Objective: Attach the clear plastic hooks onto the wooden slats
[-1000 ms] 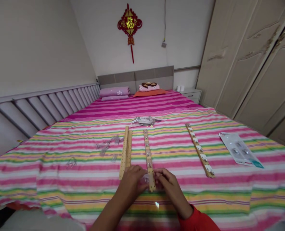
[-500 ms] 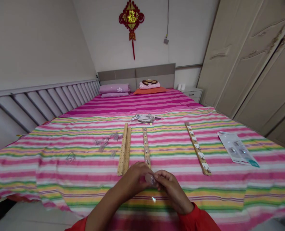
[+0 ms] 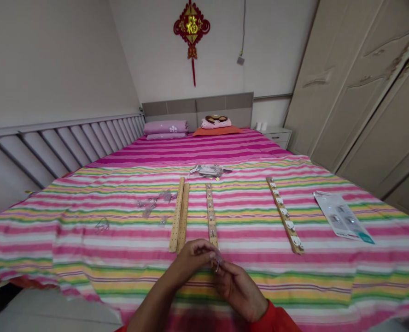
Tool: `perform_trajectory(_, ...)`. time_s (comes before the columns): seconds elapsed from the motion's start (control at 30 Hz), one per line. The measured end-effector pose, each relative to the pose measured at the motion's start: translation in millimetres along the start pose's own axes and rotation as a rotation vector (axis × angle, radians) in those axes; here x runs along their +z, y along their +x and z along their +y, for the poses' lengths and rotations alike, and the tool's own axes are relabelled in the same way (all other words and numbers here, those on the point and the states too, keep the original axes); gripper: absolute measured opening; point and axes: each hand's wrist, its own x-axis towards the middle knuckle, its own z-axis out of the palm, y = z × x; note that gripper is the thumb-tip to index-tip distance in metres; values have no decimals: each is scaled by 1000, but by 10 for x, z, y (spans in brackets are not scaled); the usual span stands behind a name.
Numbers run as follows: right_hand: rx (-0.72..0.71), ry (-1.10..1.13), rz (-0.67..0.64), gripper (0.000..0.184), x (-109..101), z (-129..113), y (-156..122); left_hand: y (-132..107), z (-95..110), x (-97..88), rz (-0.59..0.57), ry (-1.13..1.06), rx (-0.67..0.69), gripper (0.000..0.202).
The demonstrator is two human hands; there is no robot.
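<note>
A small clear adhesive hook (image 3: pixel 217 263) with a shiny metal part is pinched between my two hands, low over the near side of the bed. My left hand (image 3: pixel 194 257) curls round to it from the left, thumb and fingers bent. From the right, the thumb and forefinger of my right hand (image 3: pixel 239 288) close on its other side. Just beyond them lies a wooden strip (image 3: pixel 210 203) bearing a row of clear hooks, its near end close to my fingers. Two bare perforated wooden strips (image 3: pixel 178 216) lie side by side to its left.
On the right lie a wooden strip with white hooks (image 3: pixel 284 213) and a blister pack (image 3: pixel 344 216). Loose clear pieces (image 3: pixel 156 200) and a small tangle (image 3: pixel 102 225) lie on the left. More packaging (image 3: pixel 207 170) sits farther back on the striped sheet (image 3: pixel 246 207).
My hands have turned the hook, so its metal part now shows. My right hand has shifted slightly lower and left. A small bright bit seen below my hands no longer shows.
</note>
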Motion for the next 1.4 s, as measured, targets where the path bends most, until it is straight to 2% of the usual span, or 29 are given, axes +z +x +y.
perform_trajectory(0.07,-52,-123,77,30,-29,43,7,-28,-30,21,55,-2,-5,29)
perform_trajectory(0.2,-369,-445,253,39,-125,59,-13,-76,-163,-10,179,84,-10,32)
perform_trajectory(0.3,-477,-597,255,42,-178,34,-64,-89,-360,-46,198,106,-17,31)
perform_trajectory(0.4,-471,-689,211,45,-210,39,-92,-76,-579,-47,181,35,-34,32)
perform_trajectory(0.53,-430,-663,237,45,-240,63,-44,-8,-744,-25,315,-26,-65,37)
perform_trajectory(0.7,-450,-663,289,44,-185,-46,88,137,-656,12,441,-83,-135,33)
perform_trajectory(0.83,-489,-702,330,46,-110,-162,181,263,-571,13,476,-83,-156,33)
perform_trajectory(1.17,-447,-710,386,51,-121,-127,271,422,-807,-81,535,82,-98,19)
perform_trajectory(1.4,-491,-759,394,50,-146,-156,339,458,-779,-57,543,90,-128,18)
